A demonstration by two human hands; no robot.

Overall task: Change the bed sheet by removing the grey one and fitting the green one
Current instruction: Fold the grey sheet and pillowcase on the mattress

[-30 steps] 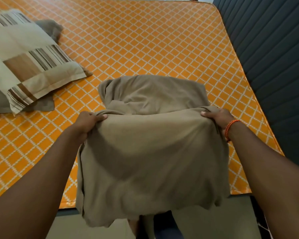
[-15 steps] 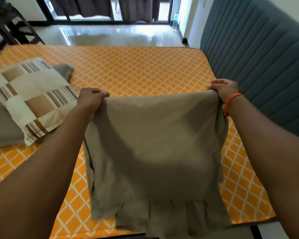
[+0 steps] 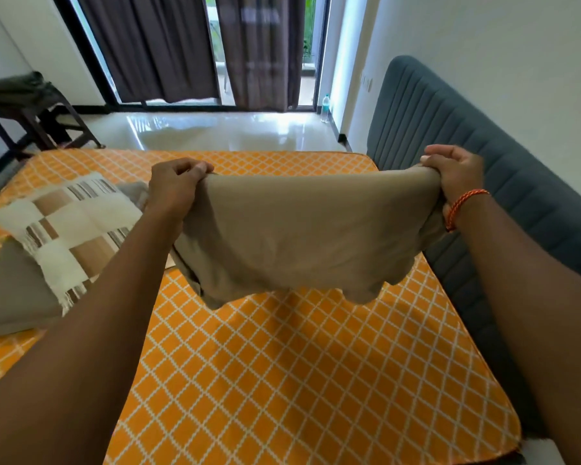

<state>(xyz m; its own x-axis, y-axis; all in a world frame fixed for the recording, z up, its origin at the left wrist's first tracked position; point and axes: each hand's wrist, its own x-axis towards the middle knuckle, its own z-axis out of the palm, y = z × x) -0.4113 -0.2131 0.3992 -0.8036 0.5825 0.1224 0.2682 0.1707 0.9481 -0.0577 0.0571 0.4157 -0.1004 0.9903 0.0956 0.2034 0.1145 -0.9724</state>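
Since the earlier frame the folded grey-beige cloth sheet (image 3: 302,236) has risen off the bare orange lattice-patterned mattress (image 3: 282,364) to mid-frame, left hand (image 3: 175,186) and right hand (image 3: 450,172) fingers clenched on its top corners, probably folding it for removal, next needing the corners brought together.

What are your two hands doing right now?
Left hand: grips one top corner of the folded sheet.
Right hand: grips the other top corner.
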